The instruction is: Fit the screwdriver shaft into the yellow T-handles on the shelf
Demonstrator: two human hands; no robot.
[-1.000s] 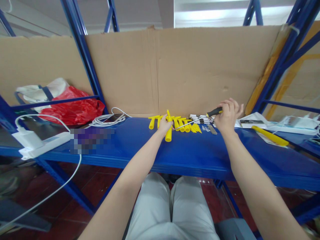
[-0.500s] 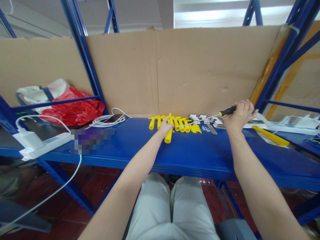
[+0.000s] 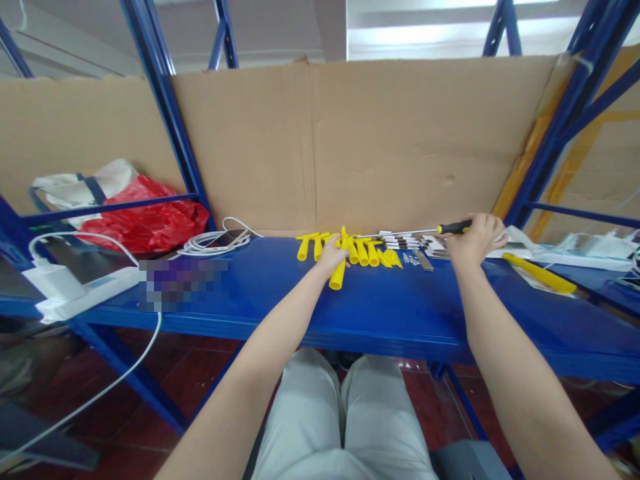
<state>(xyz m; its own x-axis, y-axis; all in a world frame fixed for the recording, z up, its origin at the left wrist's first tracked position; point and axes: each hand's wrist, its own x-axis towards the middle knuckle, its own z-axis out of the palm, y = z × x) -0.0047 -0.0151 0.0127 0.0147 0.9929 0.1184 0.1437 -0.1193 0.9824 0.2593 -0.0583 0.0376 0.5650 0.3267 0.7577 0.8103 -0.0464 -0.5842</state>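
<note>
Two bare hands are at work over a blue shelf (image 3: 400, 307), both close to a row of yellow pieces (image 3: 367, 253) that lies near its back edge. The left hand (image 3: 333, 252) sits at the left end of that row, its fingers wrapped around the middle of one yellow tube (image 3: 339, 277); the tube's near end sticks out of the row toward the person and rests on the shelf. To the right of the row, the right hand (image 3: 473, 240) has its fingers closed on the black handle of a screwdriver (image 3: 415, 232), whose thin shaft runs almost level leftward above the row; whether the tip touches any piece cannot be told. Just right of the row lie small black-and-white strips (image 3: 403, 241), and farther right a long yellow tool (image 3: 540, 272). Well to the left of the row are a white cable coil (image 3: 213, 241) and a red bag (image 3: 145, 217). Behind the row stands a cardboard sheet (image 3: 400, 140).
</note>
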